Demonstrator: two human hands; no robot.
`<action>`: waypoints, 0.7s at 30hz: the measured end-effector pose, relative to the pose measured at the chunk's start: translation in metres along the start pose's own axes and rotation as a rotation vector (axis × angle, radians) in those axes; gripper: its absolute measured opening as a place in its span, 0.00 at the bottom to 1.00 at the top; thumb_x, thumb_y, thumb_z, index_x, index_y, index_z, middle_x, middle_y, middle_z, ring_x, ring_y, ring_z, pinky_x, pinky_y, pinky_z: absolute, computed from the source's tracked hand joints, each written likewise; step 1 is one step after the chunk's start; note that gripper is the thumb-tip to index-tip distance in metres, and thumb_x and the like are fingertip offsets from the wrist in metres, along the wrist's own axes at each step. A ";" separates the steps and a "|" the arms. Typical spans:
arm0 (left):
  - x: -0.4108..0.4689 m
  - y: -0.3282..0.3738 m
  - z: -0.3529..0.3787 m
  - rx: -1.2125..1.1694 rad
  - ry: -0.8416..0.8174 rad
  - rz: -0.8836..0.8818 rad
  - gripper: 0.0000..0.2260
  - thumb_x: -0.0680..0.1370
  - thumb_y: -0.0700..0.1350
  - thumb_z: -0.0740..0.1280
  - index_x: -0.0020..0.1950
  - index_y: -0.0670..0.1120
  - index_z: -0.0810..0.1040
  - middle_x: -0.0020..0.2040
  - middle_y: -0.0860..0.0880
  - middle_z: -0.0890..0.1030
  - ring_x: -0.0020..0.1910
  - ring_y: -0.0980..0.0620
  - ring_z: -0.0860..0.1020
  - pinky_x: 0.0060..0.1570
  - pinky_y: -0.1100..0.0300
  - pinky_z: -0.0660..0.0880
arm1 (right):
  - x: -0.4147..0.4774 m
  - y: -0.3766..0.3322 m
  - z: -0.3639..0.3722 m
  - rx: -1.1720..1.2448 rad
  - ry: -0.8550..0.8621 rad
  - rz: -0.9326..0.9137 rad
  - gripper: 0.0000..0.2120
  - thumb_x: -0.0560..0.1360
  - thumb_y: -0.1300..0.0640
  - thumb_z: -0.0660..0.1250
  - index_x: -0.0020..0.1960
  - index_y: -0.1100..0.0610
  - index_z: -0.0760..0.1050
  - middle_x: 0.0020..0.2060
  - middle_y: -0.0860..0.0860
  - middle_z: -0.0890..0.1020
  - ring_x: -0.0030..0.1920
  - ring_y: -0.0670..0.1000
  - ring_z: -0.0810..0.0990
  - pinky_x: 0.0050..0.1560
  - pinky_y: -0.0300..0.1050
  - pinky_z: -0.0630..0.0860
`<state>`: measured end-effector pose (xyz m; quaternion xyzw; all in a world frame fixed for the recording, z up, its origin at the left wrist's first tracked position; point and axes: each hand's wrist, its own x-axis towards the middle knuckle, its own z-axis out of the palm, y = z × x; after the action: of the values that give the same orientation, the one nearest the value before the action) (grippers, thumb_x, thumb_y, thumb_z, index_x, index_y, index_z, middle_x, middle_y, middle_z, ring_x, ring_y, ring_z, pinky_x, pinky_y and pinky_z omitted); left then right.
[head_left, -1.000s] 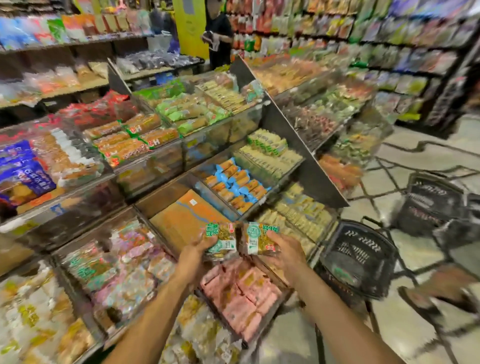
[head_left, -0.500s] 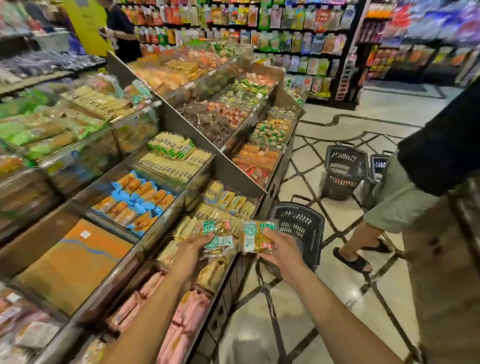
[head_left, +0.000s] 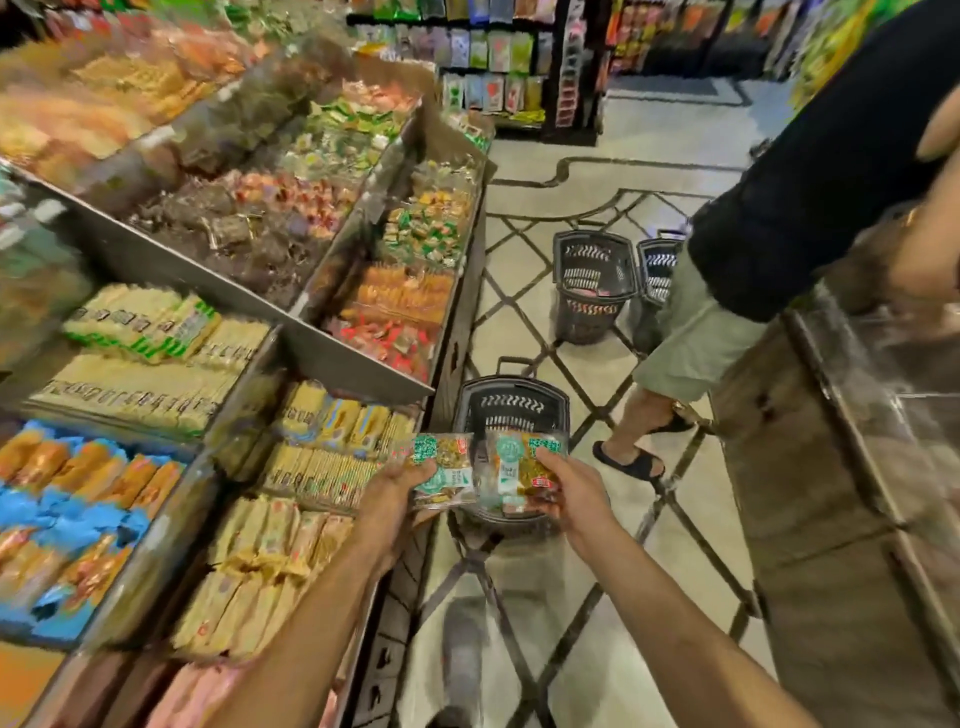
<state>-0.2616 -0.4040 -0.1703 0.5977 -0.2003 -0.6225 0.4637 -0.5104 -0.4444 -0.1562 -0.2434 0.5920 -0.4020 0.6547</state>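
Pinching left packet (head_left: 444, 470) at its lower left corner with thumb and fingers (head_left: 422, 469) of left hand (head_left: 395, 491), closed on the wrapper. Gripping right packet (head_left: 522, 470) the same way with fingers (head_left: 551, 460) of right hand (head_left: 574, 493), thumb across the face, other digits hidden behind.

Holding both packets side by side, edges nearly touching, printed faces up, in the air just past the end of the snack display (head_left: 332, 431). Lined up, in the head view, over the open mouth of the nearest black basket (head_left: 511, 402) on the tiled floor (head_left: 582, 171). Cannot read the height above it.

Judged step: carrying picked goods from bin to basket, drop-off not yet made.

Next move, as judged: lowering both hands to the basket mouth, then letting go. Calls for staying clear of rim and handle.

Also noted: two more baskets (head_left: 592, 280) farther down the aisle beside a standing person (head_left: 810, 182), well apart from the hands.
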 end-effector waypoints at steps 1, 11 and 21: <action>0.015 0.003 0.003 0.023 0.007 -0.007 0.28 0.67 0.56 0.83 0.61 0.45 0.81 0.63 0.45 0.84 0.61 0.44 0.83 0.65 0.43 0.77 | 0.010 -0.003 0.000 0.017 0.021 0.007 0.16 0.79 0.56 0.74 0.61 0.65 0.80 0.50 0.61 0.88 0.51 0.61 0.87 0.53 0.60 0.85; 0.136 0.023 0.046 0.077 -0.111 -0.071 0.43 0.61 0.57 0.86 0.71 0.45 0.76 0.67 0.50 0.81 0.64 0.48 0.81 0.63 0.43 0.80 | 0.093 -0.025 -0.008 0.081 0.110 0.025 0.21 0.80 0.53 0.73 0.65 0.67 0.76 0.56 0.63 0.86 0.58 0.63 0.85 0.55 0.56 0.85; 0.221 0.025 0.087 0.049 -0.064 -0.186 0.36 0.70 0.48 0.83 0.69 0.32 0.72 0.57 0.40 0.81 0.42 0.44 0.76 0.27 0.57 0.75 | 0.196 -0.045 -0.030 0.042 0.145 0.107 0.25 0.72 0.47 0.76 0.60 0.65 0.79 0.54 0.64 0.86 0.54 0.64 0.87 0.53 0.60 0.84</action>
<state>-0.3016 -0.6234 -0.2558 0.6048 -0.1739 -0.6766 0.3823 -0.5547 -0.6240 -0.2395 -0.1681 0.6415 -0.3953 0.6356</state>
